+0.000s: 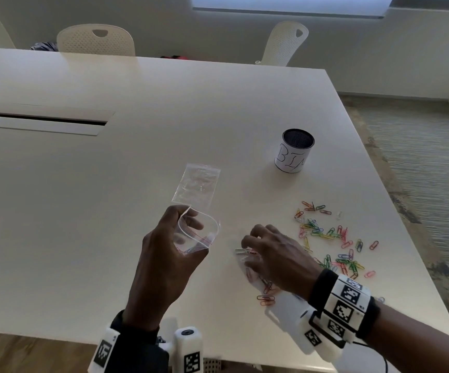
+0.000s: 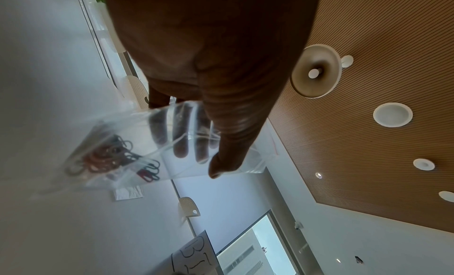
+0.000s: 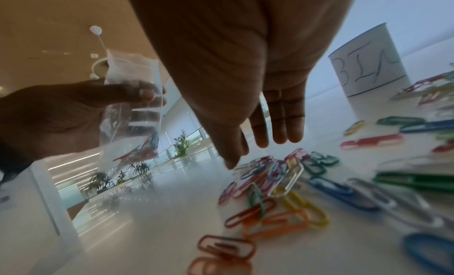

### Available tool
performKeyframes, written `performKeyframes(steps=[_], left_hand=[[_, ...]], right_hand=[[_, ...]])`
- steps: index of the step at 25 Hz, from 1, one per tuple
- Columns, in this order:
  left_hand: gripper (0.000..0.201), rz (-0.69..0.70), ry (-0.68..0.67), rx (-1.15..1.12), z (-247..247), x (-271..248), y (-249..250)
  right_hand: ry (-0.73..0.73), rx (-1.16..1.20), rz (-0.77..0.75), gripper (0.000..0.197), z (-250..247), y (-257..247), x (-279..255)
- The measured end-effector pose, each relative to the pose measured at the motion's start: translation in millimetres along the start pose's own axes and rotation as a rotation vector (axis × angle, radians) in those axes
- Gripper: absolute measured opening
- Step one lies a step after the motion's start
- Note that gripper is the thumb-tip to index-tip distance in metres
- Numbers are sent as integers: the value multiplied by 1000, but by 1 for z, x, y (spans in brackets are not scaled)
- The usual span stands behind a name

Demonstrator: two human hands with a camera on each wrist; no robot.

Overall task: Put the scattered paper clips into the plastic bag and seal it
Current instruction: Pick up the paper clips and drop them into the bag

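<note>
My left hand [image 1: 189, 232] holds a clear zip bag [image 1: 204, 242] above the table with its mouth spread wide. In the left wrist view my thumb [image 2: 226, 159] presses the bag's wall, and several coloured clips [image 2: 105, 157] lie in the bag's bottom. My right hand [image 1: 247, 254] hovers low over the near end of the scattered paper clips [image 1: 325, 238]. Its fingers [image 3: 277, 124] are straight and its thumb tip touches down beside a small clump of clips [image 3: 277, 170]. Nothing is pinched. The right wrist view also shows the held bag [image 3: 132, 114].
A second, empty zip bag [image 1: 196, 184] lies flat on the white table [image 1: 110, 211] beyond my left hand. A cup labelled BIN [image 1: 294, 150] stands at the back right. The table's right edge runs close past the clips. Chairs stand behind the table.
</note>
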State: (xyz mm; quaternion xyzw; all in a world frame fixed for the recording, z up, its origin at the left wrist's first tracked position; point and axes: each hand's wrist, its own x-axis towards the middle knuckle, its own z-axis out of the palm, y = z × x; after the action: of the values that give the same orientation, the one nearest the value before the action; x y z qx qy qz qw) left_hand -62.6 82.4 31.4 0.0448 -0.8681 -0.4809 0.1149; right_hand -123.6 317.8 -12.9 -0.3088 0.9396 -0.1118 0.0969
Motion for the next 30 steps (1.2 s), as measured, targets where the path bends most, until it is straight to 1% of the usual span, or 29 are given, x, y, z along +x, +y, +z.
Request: performKeyframes(steps=[2, 3, 4, 6, 9, 12, 14, 17, 20, 22, 24, 28, 30], left_hand=[[40, -2, -6, 5, 1, -1, -1], [41, -5, -10, 3, 2, -1, -1], [41, -8, -16, 0, 3, -1, -1], [42, -13, -30, 0, 3, -2, -1], [43, -10, -42, 6, 4, -5, -1], [43, -13, -66, 4, 5, -7, -1], [43, -15, -82, 2, 7, -8, 0], [42, -12, -98, 5, 11, -9, -1], [42, -15, -113, 17, 16, -11, -3], [43, -10, -118, 34, 19, -11, -5], [44, -9, -125, 44, 22, -11, -8], [47, 7, -141, 54, 27, -12, -8], [49, 23, -148, 72, 29, -12, -5]], right_hand=[[-109, -1, -29, 56, -2, 2, -6], [-163, -22, -61, 60, -2, 2, -9], [-185, -48, -94, 60, 0, 3, -12], [-140, -45, -124, 47, 3, 6, -18], [-82, 3, -95, 30, 2, 11, -22], [-60, -31, -70, 23, 3, 13, -19], [-38, -1, -40, 19, 3, 13, -14], [4, 92, 28, 13, -1, 18, -5], [80, 248, 112, 5, -9, 28, 1], [126, 391, 185, 5, -19, 30, 0], [207, 536, 209, 8, -36, 24, -3], [370, 779, 139, 8, -79, -11, -11], [388, 768, 86, 10, -89, -31, -11]])
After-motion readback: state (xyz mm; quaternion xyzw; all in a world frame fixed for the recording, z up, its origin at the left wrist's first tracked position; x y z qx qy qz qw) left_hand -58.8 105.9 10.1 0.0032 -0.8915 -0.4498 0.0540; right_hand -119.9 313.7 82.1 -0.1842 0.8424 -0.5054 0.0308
